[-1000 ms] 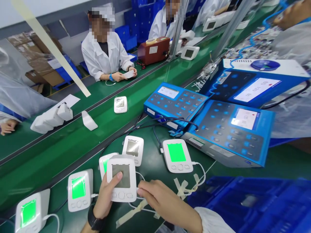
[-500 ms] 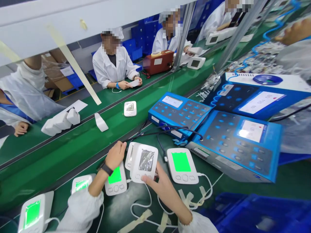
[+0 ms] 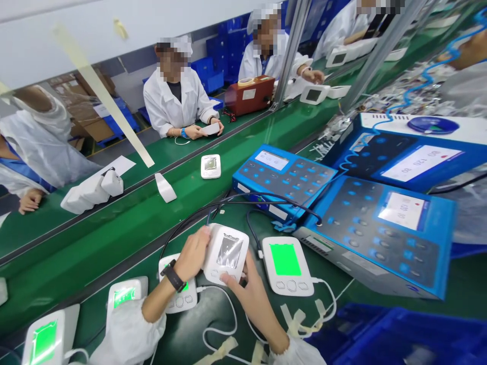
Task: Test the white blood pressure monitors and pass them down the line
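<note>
A white monitor unit (image 3: 227, 252) with a dark, film-covered screen rests on the green bench, and both hands are on it. My left hand (image 3: 195, 252) grips its left side with curled fingers. My right hand (image 3: 243, 288) touches its lower front edge near the buttons, thumb and forefinger pinching the casing. Right of it lies a unit with a lit green screen (image 3: 286, 264). Another lit unit (image 3: 175, 293) sits partly under my left wrist, with two more (image 3: 125, 296) (image 3: 44, 337) further left. White cables (image 3: 220, 329) with tape tabs trail in front.
Two blue tester boxes (image 3: 284, 175) (image 3: 384, 228) stand right of the units, a third (image 3: 411, 147) behind. A green conveyor (image 3: 114, 218) carries a single white unit (image 3: 210, 166) and white parts. Co-workers in white coats sit across it. A blue bin (image 3: 399, 334) is at bottom right.
The dark-screened unit was carried from near my body up past the lit units and set down left of the green-screened one. My left hand moved from behind it onto its left side.
</note>
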Available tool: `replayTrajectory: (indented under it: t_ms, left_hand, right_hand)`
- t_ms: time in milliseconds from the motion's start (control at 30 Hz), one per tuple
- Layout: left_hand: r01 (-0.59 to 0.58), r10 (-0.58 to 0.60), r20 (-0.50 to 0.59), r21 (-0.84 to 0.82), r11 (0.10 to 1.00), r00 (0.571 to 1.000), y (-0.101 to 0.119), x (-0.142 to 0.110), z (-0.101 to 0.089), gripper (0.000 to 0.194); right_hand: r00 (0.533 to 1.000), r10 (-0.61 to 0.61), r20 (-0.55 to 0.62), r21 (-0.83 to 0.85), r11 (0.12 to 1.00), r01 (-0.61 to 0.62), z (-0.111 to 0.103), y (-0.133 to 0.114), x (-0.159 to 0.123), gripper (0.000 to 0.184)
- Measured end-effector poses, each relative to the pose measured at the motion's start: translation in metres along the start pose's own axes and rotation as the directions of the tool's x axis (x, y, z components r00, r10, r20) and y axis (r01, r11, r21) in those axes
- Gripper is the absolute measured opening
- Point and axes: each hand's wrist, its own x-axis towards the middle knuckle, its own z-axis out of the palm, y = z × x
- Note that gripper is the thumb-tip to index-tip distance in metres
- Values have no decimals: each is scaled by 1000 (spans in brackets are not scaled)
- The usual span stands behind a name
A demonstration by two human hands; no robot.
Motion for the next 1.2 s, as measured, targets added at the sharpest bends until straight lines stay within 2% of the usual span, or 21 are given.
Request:
replayTrajectory:
  t_ms: [100,200,333,500,567,633,700,767,833,900,967,1033,1067,1100,1133,1200]
  left_hand:
    - [-15,17,-31,65,998,999,6,-9,-1,40]
    - [-7,9,-16,135,991,1000,6,-16,-3,39]
    - [3,-11,32,236,972,999,3,-26,-3,47]
    - [-31,-7,107,343,939,994,3,-35,-7,59]
    - [-75,34,125,344,936,992,1,-33,-11,57]
    - [-95,73,79,337,937,994,-2,-27,-11,51]
    - [-60,74,-25,350,935,997,-4,-20,0,45]
    - [1,43,-108,380,925,993,-2,-16,23,42]
    - [91,-27,-154,424,901,988,4,-16,47,57]
    - [138,-73,-169,418,898,983,12,-19,58,69]
    - [67,-46,-79,290,955,996,18,-25,41,78]
    - [-27,18,112,85,996,994,19,-30,-1,85]
    - [-1,-8,206,44,999,979,16,-29,-28,84]
    - [29,-45,264,65,997,963,10,-27,-55,84]
    - [40,-74,251,137,990,965,1,-21,-80,83]
    - [30,-94,149,383,923,984,-27,1,-121,84]
  right_hand:
    - [999,-7,33,-12,1000,7,1,-2,-2,90]
    - [998,-12,57,-20,1000,14,2,-5,-5,89]
    - [996,-10,89,-86,996,17,1,-7,-9,91]
    - [998,-51,30,-292,955,58,-5,-8,-12,93]
    - [998,-59,29,-249,966,65,-6,-10,-13,92]
    - [999,-37,38,-94,995,40,-6,-16,-11,89]
    - [999,-19,48,101,995,14,-6,-25,-8,82]
    - [999,-24,44,228,974,14,-6,-35,-3,72]
    - [999,-28,29,256,966,19,-7,-44,2,65]
    - [1000,-8,-1,229,973,8,-10,-50,5,63]
    - [999,24,-46,177,984,-16,-12,-51,5,63]
    - [991,54,-122,104,994,-41,-13,-48,2,69]
    - [984,67,-162,63,996,-58,-13,-45,0,76]
    - [977,79,-199,21,997,-77,-12,-42,-1,83]
    - [970,89,-227,-25,995,-97,-12,-38,-1,89]
    - [965,102,-242,-141,980,-140,-10,-28,0,97]
